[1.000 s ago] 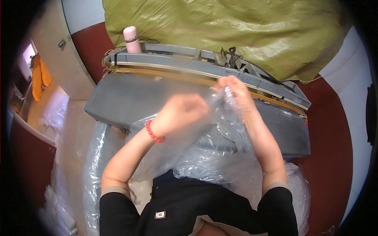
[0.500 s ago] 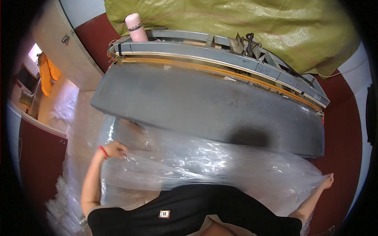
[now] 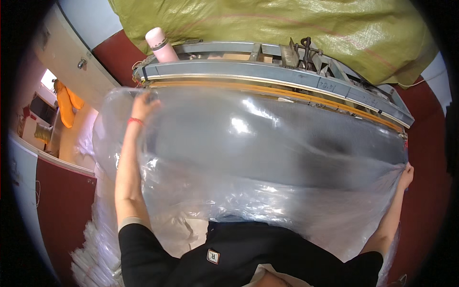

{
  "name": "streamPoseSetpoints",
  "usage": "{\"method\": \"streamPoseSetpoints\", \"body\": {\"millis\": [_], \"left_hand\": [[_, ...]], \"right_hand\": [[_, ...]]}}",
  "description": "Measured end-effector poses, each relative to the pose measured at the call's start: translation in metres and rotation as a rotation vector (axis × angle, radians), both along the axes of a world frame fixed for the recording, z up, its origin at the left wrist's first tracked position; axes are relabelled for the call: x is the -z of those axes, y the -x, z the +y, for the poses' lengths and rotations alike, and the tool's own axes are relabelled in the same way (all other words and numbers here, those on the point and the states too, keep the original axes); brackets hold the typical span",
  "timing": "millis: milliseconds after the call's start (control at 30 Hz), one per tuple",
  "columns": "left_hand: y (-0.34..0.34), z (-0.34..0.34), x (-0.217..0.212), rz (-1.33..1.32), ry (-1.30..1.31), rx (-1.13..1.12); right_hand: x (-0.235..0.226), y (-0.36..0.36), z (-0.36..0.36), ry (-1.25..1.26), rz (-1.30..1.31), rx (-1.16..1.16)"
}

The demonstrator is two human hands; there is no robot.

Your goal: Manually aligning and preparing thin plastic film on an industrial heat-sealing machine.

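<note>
A wide sheet of clear plastic film (image 3: pixel 229 158) stretches between my two hands and lies over a long dark grey padded surface (image 3: pixel 363 143). My left hand (image 3: pixel 142 107), with a red cord on its wrist, is at the far left corner of that surface. Its fingers are slightly blurred and look closed on the film near its far edge. At the right end my right hand (image 3: pixel 406 177) pinches the film's edge, pulling it into creases. The grey surface shows through the film, and glare hides part of it.
Behind the grey surface runs a metal frame (image 3: pixel 229 71) with an orange strip (image 3: pixel 267 91). On the frame stand a pink bottle (image 3: pixel 161 45) and a dark metal clamp (image 3: pixel 306 52). A yellow-green woven sheet (image 3: pixel 287 24) hangs behind. More crumpled film (image 3: pixel 93 253) lies at left, below a door (image 3: pixel 71 52).
Both hands have moved away from my body, the left one farther. The film has been drawn over the grey surface, which was mostly bare before.
</note>
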State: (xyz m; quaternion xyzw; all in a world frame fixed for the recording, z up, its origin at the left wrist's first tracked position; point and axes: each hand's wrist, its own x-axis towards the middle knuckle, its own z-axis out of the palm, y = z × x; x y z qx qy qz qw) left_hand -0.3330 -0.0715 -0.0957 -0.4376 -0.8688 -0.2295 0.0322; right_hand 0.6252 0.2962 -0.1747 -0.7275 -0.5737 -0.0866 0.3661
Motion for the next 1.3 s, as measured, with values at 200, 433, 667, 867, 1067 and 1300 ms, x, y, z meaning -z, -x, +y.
{"method": "streamPoseSetpoints", "body": {"millis": [200,433,667,867,1067,1300], "left_hand": [[0.013,0.017,0.060,-0.005,0.289,-0.380],[0.128,-0.023,0.076,0.110,0.113,-0.208],[-0.008,0.094,0.021,-0.151,0.083,0.042],[-0.378,0.135,-0.065,-0.907,0.171,0.900],[-0.587,0.123,-0.003,-1.329,0.517,1.442],[-0.616,0.112,-0.003,-1.462,0.987,1.545]], "right_hand": [[0.019,-0.043,0.013,0.171,0.024,-0.035],[0.010,0.036,0.010,-0.023,0.210,0.059],[-0.011,0.050,-0.006,-0.074,0.433,0.005],[-0.003,0.005,-0.012,-0.082,0.669,-0.363],[-0.002,0.018,-0.004,-0.072,0.757,-0.315],[-0.005,0.024,-0.006,-0.112,0.731,-0.274]]}}
